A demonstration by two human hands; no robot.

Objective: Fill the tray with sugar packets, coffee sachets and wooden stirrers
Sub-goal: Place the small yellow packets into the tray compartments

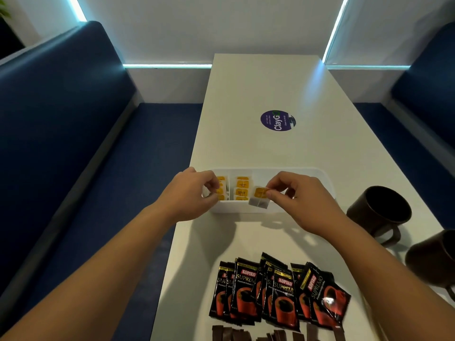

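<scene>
A white divided tray [317,174] sits mid-table. Its two left compartments hold several upright packets with yellow labels [242,189]. My left hand [194,195] is at the tray's left end, its fingertips pinching a packet in the leftmost compartment. Over the tray's middle, near its front wall, my right hand [293,195] pinches one yellow-labelled packet [259,198]. Several black and red Kopiko coffee sachets [278,291] lie fanned out near the table's front. Dark brown flat pieces [236,334] lie along the bottom edge, partly cut off.
Two dark brown mugs stand at the right, one [380,212] beside the tray and one [435,257] nearer the edge. A purple round sticker [277,120] marks the table's far half. Blue bench seats flank the white table [258,82].
</scene>
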